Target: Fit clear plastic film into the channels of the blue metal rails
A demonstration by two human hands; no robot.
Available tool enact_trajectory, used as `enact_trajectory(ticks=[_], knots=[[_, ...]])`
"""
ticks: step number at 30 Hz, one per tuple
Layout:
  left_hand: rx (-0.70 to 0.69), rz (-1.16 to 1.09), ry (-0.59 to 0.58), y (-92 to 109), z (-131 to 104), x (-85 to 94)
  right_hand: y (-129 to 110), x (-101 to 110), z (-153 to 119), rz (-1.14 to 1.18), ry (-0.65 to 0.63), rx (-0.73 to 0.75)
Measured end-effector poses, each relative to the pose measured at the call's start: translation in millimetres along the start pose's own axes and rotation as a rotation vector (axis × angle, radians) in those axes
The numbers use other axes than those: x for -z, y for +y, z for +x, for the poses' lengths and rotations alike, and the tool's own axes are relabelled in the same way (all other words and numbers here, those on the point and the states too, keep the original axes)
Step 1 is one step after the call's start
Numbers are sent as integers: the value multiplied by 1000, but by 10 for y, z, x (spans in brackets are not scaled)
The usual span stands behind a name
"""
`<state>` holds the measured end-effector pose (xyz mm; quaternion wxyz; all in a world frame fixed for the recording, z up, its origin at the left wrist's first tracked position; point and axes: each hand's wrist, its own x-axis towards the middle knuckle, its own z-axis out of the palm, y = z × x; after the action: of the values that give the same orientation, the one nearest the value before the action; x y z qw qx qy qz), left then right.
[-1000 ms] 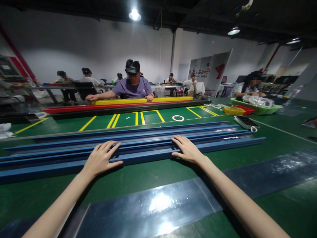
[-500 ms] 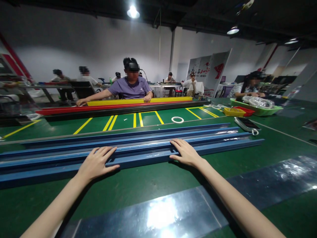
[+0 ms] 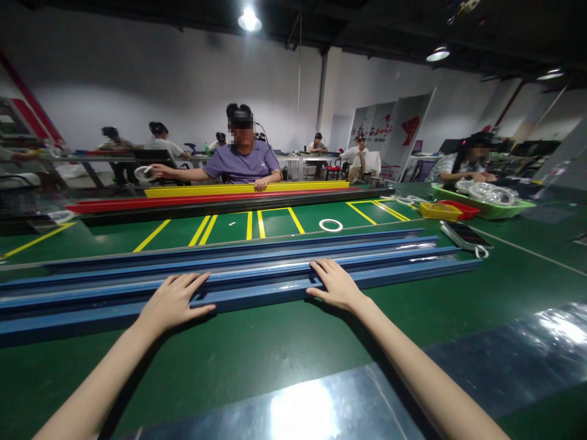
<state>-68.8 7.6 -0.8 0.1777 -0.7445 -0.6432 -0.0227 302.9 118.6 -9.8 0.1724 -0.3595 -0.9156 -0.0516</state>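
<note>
Several long blue channels [image 3: 257, 296] lie side by side across the green table [image 3: 257, 360]. Over the nearer ones reach the fingers of my left hand [image 3: 172, 302], its thumb along the front side of the closest channel. Farther right, my right hand [image 3: 337, 284] grips the same channels likewise, fingers over the top and thumb at the near side. The left ends of the channels run out of view.
A glossy clear sheet [image 3: 348, 403] lies close to me. Beyond the channels are a white ring [image 3: 331, 225], a phone-like device [image 3: 465, 235], a yellow tray [image 3: 439, 211] and a green basket [image 3: 504, 211]. Opposite, a co-worker sits behind red [image 3: 114, 205], black and yellow channels.
My hands and the blue channels have shifted slightly left together. The co-worker opposite has lifted a white ring at the left, and the yellow channel there has moved a little left.
</note>
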Motion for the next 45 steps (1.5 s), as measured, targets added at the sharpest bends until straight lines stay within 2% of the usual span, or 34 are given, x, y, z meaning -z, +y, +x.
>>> enact_trajectory(ticks=[15, 20, 24, 28, 31, 33, 36, 40, 45], knots=[[93, -42, -149, -169, 159, -19, -8, -118, 268, 1, 16, 9], [111, -49, -149, -193, 168, -50, -8, -144, 313, 10, 16, 0], [107, -114, -155, -208, 141, -69, 16, -144, 313, 55, 7, 0], [115, -244, -210, -203, 192, -73, 116, -99, 362, 193, -36, 6], [153, -341, -171, -109, 384, -58, 243, -66, 492, 272, -48, -42], [175, -359, -83, 5, 588, -47, 331, -72, 621, 226, 0, -98], [138, -314, -19, 198, 937, -63, 423, -145, 834, 157, 26, -90], [120, -262, -74, 378, 1307, -164, 445, -317, 1062, 90, 22, -103], [152, -304, -167, 446, 1474, -318, 452, -449, 1192, 101, -96, -168]])
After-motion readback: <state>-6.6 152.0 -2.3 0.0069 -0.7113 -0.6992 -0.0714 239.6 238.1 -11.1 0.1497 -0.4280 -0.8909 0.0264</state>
